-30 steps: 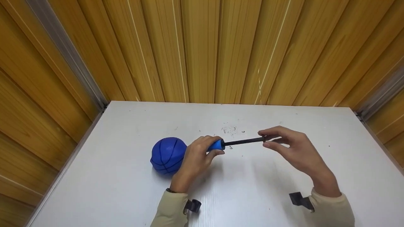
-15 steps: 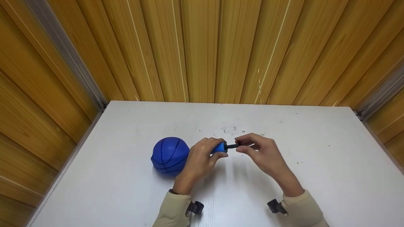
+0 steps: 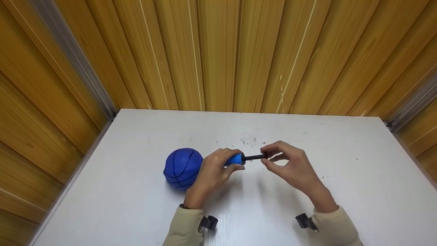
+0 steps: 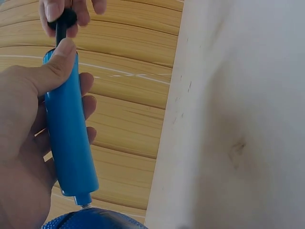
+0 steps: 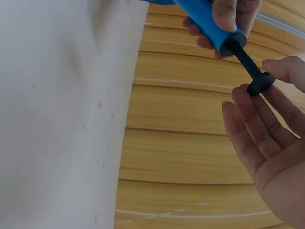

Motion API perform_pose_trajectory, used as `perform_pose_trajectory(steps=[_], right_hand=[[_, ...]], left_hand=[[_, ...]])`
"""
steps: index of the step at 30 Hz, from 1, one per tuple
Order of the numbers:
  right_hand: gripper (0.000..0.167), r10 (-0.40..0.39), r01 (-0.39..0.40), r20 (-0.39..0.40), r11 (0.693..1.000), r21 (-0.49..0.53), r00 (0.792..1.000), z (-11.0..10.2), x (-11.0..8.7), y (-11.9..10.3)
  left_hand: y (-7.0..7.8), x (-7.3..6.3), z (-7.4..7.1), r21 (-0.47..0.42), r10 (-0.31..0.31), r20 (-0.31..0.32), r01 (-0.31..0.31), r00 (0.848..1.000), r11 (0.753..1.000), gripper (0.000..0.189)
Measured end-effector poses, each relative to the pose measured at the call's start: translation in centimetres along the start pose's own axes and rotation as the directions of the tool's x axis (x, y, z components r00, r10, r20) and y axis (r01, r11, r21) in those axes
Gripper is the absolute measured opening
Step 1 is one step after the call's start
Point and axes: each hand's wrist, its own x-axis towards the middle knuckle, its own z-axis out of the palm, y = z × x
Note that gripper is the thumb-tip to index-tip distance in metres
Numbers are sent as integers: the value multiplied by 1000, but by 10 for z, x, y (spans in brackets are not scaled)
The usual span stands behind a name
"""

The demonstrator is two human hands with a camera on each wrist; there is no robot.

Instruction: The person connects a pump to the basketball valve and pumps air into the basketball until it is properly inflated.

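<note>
A blue hand pump [image 4: 71, 129] with a black plunger rod lies across the left hand [image 3: 211, 172], whose fingers and thumb wrap round its barrel. The pump's nozzle end meets a blue ball [image 3: 182, 167] with black lines, seen at the bottom of the left wrist view. The ball's sides look slightly dented. With thumb and fingertips the right hand [image 3: 293, 167] pinches the round black knob [image 5: 261, 83] at the rod's end. A short length of the rod [image 3: 253, 157] shows between barrel and knob. The left hand partly covers the ball and most of the barrel in the head view.
A white table [image 3: 119, 212] with dark scuff marks [image 3: 248, 140] lies under the hands. Yellow wood-look panels [image 3: 218, 54] rise behind its far edge and at both sides.
The right hand has moved left with the plunger knob, sliding the rod far into the barrel, then back out slightly to the right. The left hand and ball have hardly moved.
</note>
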Motion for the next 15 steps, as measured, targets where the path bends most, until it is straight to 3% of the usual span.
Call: perform_pose_trajectory(steps=[4, 8, 15], right_hand=[[34, 14, -16, -40, 999, -37, 999, -26, 0, -5], [32, 103, -107, -75, 993, -54, 992, -45, -3, -9], [31, 193, -195, -32, 980, -39, 981, -56, -4, -14]], left_hand=[[-1, 1, -2, -7, 0, -22, 0, 1000, 1000, 32], [-2, 2, -2, -8, -5, -22, 5, 1000, 1000, 32], [1, 4, -2, -9, -8, -15, 8, 1000, 1000, 33]])
